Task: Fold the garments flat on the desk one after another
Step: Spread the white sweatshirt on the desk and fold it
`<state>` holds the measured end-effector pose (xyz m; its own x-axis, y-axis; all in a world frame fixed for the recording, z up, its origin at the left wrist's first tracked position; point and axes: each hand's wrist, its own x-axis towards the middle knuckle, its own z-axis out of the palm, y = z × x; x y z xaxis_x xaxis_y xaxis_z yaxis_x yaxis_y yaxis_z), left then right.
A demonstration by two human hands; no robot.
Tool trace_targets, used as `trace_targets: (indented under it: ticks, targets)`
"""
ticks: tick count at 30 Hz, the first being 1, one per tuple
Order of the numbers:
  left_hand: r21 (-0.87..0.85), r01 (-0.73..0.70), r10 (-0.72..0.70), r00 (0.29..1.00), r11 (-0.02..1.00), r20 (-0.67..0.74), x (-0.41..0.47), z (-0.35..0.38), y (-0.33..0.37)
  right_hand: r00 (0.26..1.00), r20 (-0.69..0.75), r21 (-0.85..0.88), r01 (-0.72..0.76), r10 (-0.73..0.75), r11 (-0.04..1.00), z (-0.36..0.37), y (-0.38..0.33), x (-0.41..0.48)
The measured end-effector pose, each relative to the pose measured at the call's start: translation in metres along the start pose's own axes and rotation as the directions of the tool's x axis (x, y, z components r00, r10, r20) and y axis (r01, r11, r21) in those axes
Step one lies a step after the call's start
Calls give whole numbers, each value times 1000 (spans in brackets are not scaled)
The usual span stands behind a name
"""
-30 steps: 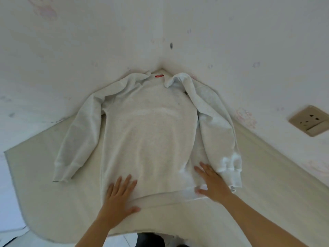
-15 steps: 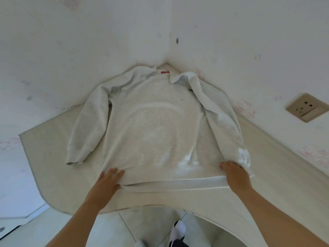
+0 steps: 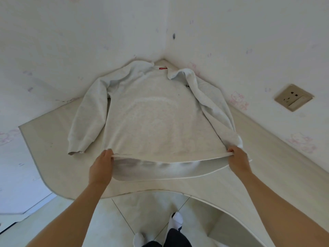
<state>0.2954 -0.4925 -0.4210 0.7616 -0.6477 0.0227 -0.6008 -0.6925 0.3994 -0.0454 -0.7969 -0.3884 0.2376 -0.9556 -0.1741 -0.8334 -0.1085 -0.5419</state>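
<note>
A pale grey sweatshirt (image 3: 153,114) lies on the cream corner desk (image 3: 263,157), its collar with a red tag toward the wall corner. Its left sleeve lies alongside the body; the right sleeve is folded in over the right side. My left hand (image 3: 102,166) grips the hem at its left corner and my right hand (image 3: 237,158) grips the hem at its right corner. The hem is lifted off the desk between them, showing the inside of the garment.
Two white walls meet behind the desk, with a beige wall socket (image 3: 292,97) on the right wall. The desk's curved front edge (image 3: 160,190) runs below my hands. My feet in white socks (image 3: 175,220) stand on the tiled floor.
Both hands went from lying flat on the lower part of the sweatshirt to its two hem corners, closed on the hem and raised it off the desk.
</note>
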Motion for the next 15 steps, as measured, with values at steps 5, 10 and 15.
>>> trace_targets:
  ticks: [5,10,15]
  targets:
    - [-128,-89,74,991,988,-115,-18,-4,-18,988,-133,85,-71,82,994,-7,28,-20]
    - [188,-422,391,903,887,179,-54,18,-66,964,123,-58,-230,235,972,12,67,-35]
    - [182,-380,291,877,907,384,-53,14,-53,986,148,-423,133,-76,896,22,46,-53]
